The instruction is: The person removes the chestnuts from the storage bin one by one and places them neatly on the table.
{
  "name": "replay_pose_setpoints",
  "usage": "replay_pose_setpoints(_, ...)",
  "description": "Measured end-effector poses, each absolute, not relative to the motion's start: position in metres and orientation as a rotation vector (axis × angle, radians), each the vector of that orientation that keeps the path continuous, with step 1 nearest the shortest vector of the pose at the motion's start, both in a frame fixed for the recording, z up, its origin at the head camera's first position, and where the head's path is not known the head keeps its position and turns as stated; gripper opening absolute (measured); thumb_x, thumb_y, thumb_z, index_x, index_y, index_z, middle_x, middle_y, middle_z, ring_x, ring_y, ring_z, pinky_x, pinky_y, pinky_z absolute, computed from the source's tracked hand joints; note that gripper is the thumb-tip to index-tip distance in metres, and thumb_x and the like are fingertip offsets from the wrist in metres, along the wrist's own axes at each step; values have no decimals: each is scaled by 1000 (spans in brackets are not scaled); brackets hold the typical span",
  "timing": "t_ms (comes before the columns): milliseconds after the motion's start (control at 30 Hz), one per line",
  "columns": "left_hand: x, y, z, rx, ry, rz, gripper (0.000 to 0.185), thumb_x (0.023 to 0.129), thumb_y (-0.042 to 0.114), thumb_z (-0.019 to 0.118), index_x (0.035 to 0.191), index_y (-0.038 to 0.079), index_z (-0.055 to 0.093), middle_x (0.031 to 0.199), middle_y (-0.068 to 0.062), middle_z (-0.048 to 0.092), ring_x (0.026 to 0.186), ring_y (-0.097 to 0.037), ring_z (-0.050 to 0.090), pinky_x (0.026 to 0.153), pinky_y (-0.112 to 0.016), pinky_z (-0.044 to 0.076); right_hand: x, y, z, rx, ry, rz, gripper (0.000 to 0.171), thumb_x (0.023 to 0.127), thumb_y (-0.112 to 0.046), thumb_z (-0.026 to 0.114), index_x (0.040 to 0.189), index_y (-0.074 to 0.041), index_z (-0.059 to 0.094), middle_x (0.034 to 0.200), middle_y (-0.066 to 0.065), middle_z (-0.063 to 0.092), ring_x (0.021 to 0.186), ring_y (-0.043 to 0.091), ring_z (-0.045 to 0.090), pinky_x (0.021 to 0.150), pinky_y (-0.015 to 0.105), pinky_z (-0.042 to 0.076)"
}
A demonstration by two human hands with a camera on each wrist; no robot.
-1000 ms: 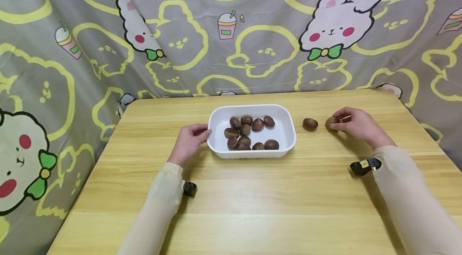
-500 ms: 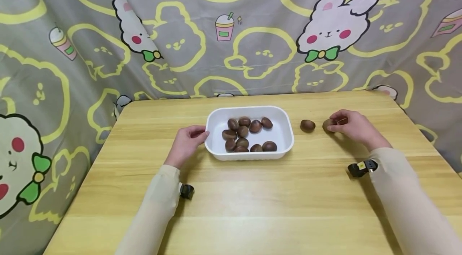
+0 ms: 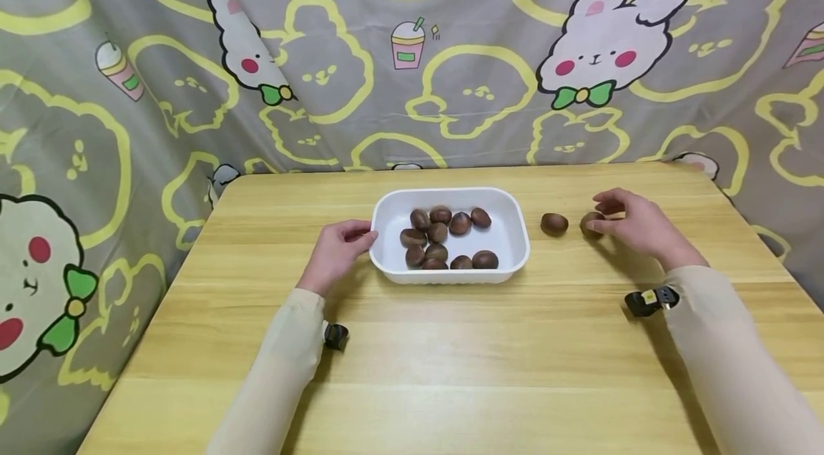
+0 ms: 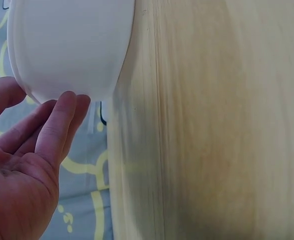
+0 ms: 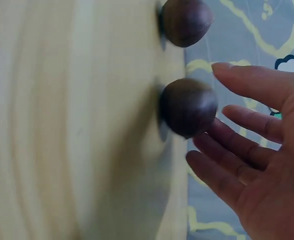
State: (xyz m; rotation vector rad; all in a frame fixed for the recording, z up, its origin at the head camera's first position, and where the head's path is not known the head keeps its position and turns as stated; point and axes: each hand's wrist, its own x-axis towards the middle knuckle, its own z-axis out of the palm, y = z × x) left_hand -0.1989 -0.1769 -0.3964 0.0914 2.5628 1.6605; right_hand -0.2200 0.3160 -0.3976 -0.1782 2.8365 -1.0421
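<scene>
A white plastic tray (image 3: 386, 269) holding several brown chestnuts (image 3: 460, 223) sits on the table. My left hand (image 3: 336, 255) grips the tray's left end, thumb at the rim. In the left wrist view, its fingertips (image 4: 66, 100) meet the tray's outer wall. Right of the tray, two chestnuts lie on the wood: the nearer-to-tray chestnut (image 3: 554, 224) is untouched, while the farther chestnut (image 3: 590, 226) is beside my right hand (image 3: 640, 226). The right wrist view shows that chestnut (image 5: 189, 108) on the tabletop, with thumb and fingers spread apart around it.
The wooden table (image 3: 425, 383) runs back to a grey cartoon-print curtain (image 3: 463, 83), which also hangs at both sides. A black device (image 3: 651, 300) is strapped at the right wrist, and another black device (image 3: 335, 336) at the left.
My right fingers have spread away from the farther chestnut, which stays on the table. My left hand has kept its place at the tray. The head view shifts slightly.
</scene>
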Motion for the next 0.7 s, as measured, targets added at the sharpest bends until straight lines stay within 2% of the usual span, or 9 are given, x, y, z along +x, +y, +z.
replay_pose_setpoints(167, -199, -177, -395, 95, 2568, 1644, 33, 95, 17, 67, 121, -4, 66, 115, -17, 67, 105, -27, 63, 89, -35, 53, -219, 302, -386, -178, 2897, -1116, 50, 95, -27, 68, 132, 3, 51, 127, 28, 54, 116, 46, 52, 96, 56, 40)
replay_pose_setpoints(433, -201, -174, -398, 90, 2562, 1660, 32, 95, 16, 67, 120, -4, 66, 114, -16, 68, 105, -26, 64, 88, -34, 53, -215, 259, -363, -193, 2932, -1279, 37, 96, -23, 66, 123, 1, 57, 120, 22, 59, 112, 36, 56, 95, 50, 46)
replay_pose_setpoints(700, -200, -177, -397, 90, 2558, 1649, 34, 96, 17, 66, 122, -5, 65, 116, -17, 67, 107, -27, 63, 89, -34, 53, -219, 207, -354, -344, 2878, -1408, 32, 93, -7, 68, 122, 3, 57, 116, 21, 61, 108, 31, 59, 92, 44, 51)
